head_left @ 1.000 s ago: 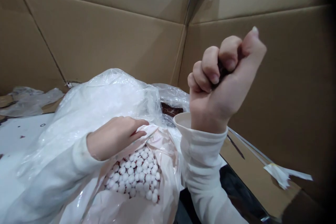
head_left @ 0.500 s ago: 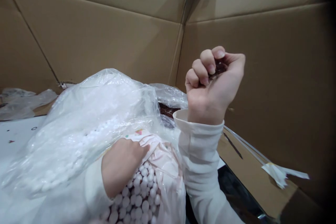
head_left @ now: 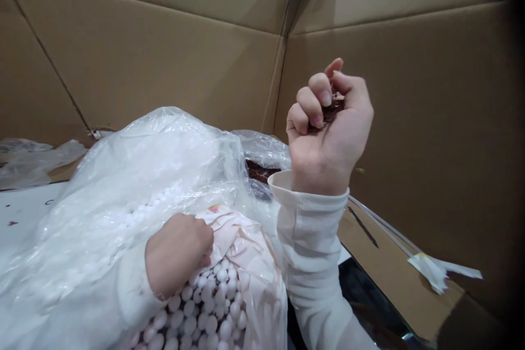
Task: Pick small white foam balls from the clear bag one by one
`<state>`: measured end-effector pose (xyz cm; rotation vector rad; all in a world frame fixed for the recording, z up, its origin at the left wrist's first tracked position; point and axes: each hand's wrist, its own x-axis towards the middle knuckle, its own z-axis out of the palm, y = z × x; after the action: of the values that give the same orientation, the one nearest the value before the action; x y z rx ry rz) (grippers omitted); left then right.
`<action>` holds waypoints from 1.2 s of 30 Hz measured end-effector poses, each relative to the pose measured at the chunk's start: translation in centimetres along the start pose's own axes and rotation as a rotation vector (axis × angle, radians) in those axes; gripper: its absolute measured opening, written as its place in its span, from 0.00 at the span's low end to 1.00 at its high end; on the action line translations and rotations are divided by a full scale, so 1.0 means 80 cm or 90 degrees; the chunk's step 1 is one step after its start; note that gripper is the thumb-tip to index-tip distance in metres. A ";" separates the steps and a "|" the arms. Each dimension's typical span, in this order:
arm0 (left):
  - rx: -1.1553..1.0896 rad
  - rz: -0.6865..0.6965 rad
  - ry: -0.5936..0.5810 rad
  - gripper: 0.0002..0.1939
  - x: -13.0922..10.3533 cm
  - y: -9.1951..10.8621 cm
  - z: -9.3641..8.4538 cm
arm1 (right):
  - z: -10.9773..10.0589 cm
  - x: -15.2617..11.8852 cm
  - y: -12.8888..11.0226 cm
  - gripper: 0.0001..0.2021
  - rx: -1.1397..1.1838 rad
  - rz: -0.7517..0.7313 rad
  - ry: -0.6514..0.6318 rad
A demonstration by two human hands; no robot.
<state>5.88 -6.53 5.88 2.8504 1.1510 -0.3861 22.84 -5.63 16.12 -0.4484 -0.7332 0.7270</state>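
Note:
My left hand (head_left: pixel 178 254) is closed on the bunched edge of a pale pink cloth (head_left: pixel 246 243) with small coloured marks. Under and beside that hand lie many white balls (head_left: pixel 213 306) of mixed sizes, with dark reddish brown bits showing between them. My right hand (head_left: pixel 330 131) is raised at centre right, palm facing me, fingers curled round a clump of dark brown shiny material (head_left: pixel 331 109). Its kind cannot be made out, since the fingers cover most of it. The index fingertip is lifted a little off the clump.
A large clear plastic bag (head_left: pixel 135 175) filled with white stuff takes up the left. Behind it, more dark brown material (head_left: pixel 262 171) shows under clear plastic. Cardboard walls (head_left: pixel 164 49) enclose the back and right. A thin dark tool (head_left: pixel 363 227) and white strips (head_left: pixel 430 270) lie at right.
My left hand has moved left and slightly toward me with the cloth edge, baring more of the balls. My right hand has shifted slightly up and left, its index finger lifting.

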 end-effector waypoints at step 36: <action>-1.216 -0.008 0.459 0.10 -0.041 -0.070 -0.086 | 0.039 -0.041 0.120 0.12 0.167 0.528 -0.353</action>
<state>1.21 -3.83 13.61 1.1421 0.6980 1.1613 14.66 -1.20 11.03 -0.2979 -0.9511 1.7531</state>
